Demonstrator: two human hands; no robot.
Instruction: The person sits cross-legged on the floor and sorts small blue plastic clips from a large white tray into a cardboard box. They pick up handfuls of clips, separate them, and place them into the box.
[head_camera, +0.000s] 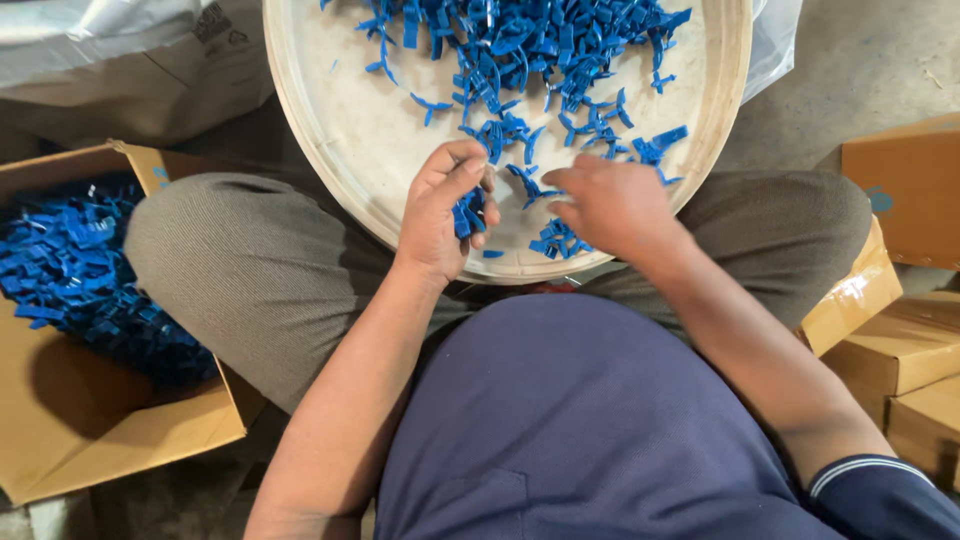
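Left hand (445, 215) curled, right hand (610, 205) flat.

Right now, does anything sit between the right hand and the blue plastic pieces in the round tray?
Nothing visible does. The right hand rests directly over loose blue pieces near the round tray rim, fingers reaching them. The left hand beside it already grips a small bunch of blue pieces.

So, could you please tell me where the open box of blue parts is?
In the head view, the box sits on the floor at the person's left, beside the left knee, left of the round tray.
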